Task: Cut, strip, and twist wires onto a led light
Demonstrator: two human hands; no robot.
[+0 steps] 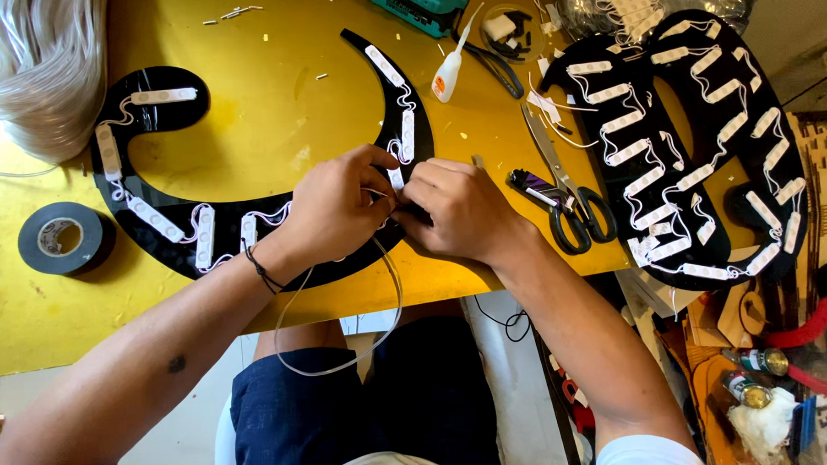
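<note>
A yellow table (273, 137) carried the work. At its centre lay a black curved panel (157, 234) studded with white light modules. At nine o'clock sat a roll of black tape (63, 237); at eleven, a bundle of pale strands (36, 62). At one o'clock lay a glue bottle (446, 75), at three black-handled scissors (573, 204) and a second black panel (704, 149), seemingly overhanging the edge.

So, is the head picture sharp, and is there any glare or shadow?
Head view: mostly sharp on both hands, left hand and right hand; soft glare on the black panel and yellow table; the hands cast only faint shadows; edges bend slightly, like a wide lens.
</note>
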